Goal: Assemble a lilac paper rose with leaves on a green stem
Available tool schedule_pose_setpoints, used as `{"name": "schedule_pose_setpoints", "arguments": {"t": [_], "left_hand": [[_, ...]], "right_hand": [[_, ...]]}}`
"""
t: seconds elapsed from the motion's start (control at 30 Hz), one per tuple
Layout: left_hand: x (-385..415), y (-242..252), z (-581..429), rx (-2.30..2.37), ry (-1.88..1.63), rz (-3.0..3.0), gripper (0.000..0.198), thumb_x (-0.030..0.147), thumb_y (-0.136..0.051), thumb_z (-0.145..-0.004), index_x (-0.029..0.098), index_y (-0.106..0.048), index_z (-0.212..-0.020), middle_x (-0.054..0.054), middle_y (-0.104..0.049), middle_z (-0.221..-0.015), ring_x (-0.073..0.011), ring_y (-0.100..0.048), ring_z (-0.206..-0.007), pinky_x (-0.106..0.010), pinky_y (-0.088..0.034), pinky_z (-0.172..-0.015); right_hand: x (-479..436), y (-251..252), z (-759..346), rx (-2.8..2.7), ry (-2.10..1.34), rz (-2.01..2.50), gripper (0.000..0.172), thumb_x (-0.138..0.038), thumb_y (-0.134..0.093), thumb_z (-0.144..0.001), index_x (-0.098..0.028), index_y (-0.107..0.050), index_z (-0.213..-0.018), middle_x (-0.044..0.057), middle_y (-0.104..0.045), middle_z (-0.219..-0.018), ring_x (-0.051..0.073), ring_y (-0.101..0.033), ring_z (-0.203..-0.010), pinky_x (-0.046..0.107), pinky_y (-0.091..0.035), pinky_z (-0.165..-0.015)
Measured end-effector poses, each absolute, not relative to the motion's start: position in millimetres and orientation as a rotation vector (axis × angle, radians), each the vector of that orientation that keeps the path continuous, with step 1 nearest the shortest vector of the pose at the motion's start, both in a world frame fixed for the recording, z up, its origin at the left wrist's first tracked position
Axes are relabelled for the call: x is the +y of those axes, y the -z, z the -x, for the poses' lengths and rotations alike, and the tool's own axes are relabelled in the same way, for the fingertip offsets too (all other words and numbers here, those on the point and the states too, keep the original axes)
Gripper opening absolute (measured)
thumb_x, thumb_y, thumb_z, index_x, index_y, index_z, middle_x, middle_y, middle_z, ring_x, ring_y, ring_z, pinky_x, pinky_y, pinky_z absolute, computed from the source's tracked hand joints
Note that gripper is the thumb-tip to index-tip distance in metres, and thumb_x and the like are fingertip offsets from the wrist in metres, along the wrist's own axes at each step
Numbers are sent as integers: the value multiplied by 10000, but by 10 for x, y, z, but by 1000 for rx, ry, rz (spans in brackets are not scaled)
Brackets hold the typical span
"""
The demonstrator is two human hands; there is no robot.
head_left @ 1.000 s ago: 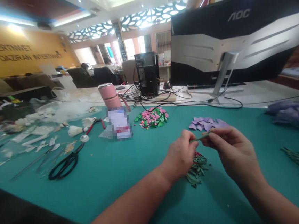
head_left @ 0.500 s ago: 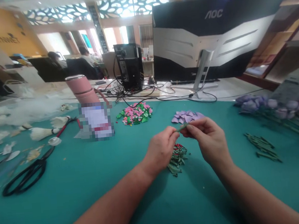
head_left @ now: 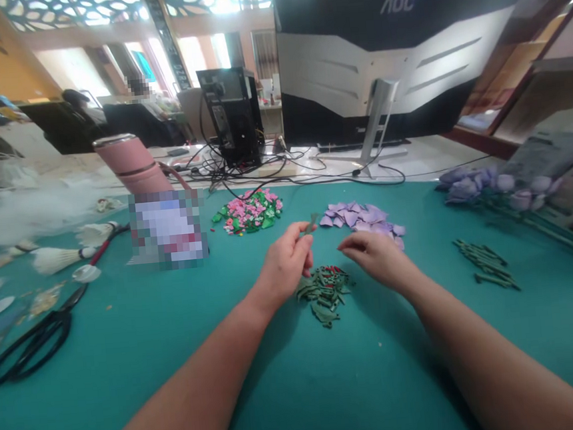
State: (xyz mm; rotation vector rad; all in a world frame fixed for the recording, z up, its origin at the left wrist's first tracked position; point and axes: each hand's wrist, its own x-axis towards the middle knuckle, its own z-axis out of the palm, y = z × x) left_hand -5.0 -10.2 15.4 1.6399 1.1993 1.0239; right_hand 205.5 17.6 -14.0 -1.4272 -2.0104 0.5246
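Note:
A small green piece sticks up from between the thumb and fingers of my left hand. To the right, my right hand hangs above the mat with its thumb and fingertips pressed together; whether anything is between them is too small to tell. Below and between both hands lies a pile of small green pieces with some red bits. Purple petal-like pieces are spread just behind my right hand. Farther back on the left is a heap of pink and green pieces.
On the green mat lie black-handled scissors, shuttlecocks, green sticks and purple flowers. A pink bottle, a computer tower, cables and a monitor stand behind. People sit in the background.
My hands have moved apart. The green piece both fingers were on is now in my left hand alone, more upright. The view has shifted, so surroundings appear farther left.

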Motion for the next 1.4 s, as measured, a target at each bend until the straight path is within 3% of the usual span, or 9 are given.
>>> {"name": "schedule_pose_setpoints", "arguments": {"t": [0.07, 0.2, 0.6, 0.8, 0.93, 1.17, 1.27, 1.4], "left_hand": [[-78, -138, 56, 1160, -1032, -1566, 316, 320, -412, -951, 200, -501, -1229, 41, -584, -675, -107, -546, -528, -247, -459, -571], [-40, -110, 46, 1132, -1070, -1482, 204, 231, -447, -895, 167, -524, -1073, -10, -625, -842, -96, -591, -601, -247, -474, -603], [-18, -103, 45, 1165, -974, -1543, 236, 219, -454, -858, 157, -551, -1063, 25, -582, -749, -91, -509, -554, -254, -438, -599], [0, -80, 58, 1164, -899, -1588, 185, 245, -491, -838, 155, -567, -980, -29, -657, -880, -135, -609, -702, -282, -473, -677], [-7, -70, 55, 1193, -843, -1627, 228, 179, -467, -803, 152, -583, -997, -20, -648, -868, -122, -560, -670, -271, -457, -677], [-41, -96, 68, 1233, -798, -1691, 352, 352, -465, -909, 178, -599, -1183, 10, -574, -747, -134, -512, -658, -257, -417, -638], [-69, -118, 68, 1241, -782, -1710, 336, 370, -447, -925, 193, -630, -1144, 26, -527, -697, -127, -484, -617, -251, -398, -612], [-92, -139, 54, 1242, -755, -1748, 261, 323, -450, -919, 188, -640, -1035, 16, -566, -762, -121, -507, -636, -248, -404, -629]], "right_hand": [[225, 230, -2070, -2221, -429, 1509, 175, -211, -581, -833, -230, -753, -861, 46, -736, -891, 203, -650, -848, 320, -477, -758], [231, 290, -2017, -2395, -398, 1616, 201, -228, -564, -855, -236, -762, -889, 40, -728, -893, 184, -639, -829, 275, -441, -715], [203, 210, -1764, -2380, -269, 1835, 120, -231, -601, -771, -210, -719, -762, 73, -705, -831, 211, -634, -766, 284, -351, -582], [204, 213, -1721, -2327, -303, 1846, 107, -229, -612, -746, -215, -714, -774, 75, -711, -846, 203, -636, -782, 283, -383, -622], [188, 190, -1733, -2258, -356, 1783, 72, -204, -610, -737, -200, -681, -736, 73, -702, -864, 191, -623, -793, 275, -391, -647], [181, 176, -1814, -2025, -581, 1593, 123, -180, -549, -771, -205, -640, -850, -10, -659, -722, 127, -569, -657, 240, -408, -587], [174, 163, -1863, -1781, -912, 1342, 216, -237, -590, -762, -205, -682, -955, 3, -688, -780, 142, -604, -705, 271, -475, -648], [139, 89, -1872, -1506, -1229, 1178, 222, -327, -706, -696, -196, -720, -875, 17, -704, -730, 155, -633, -689, 322, -526, -696]]}}
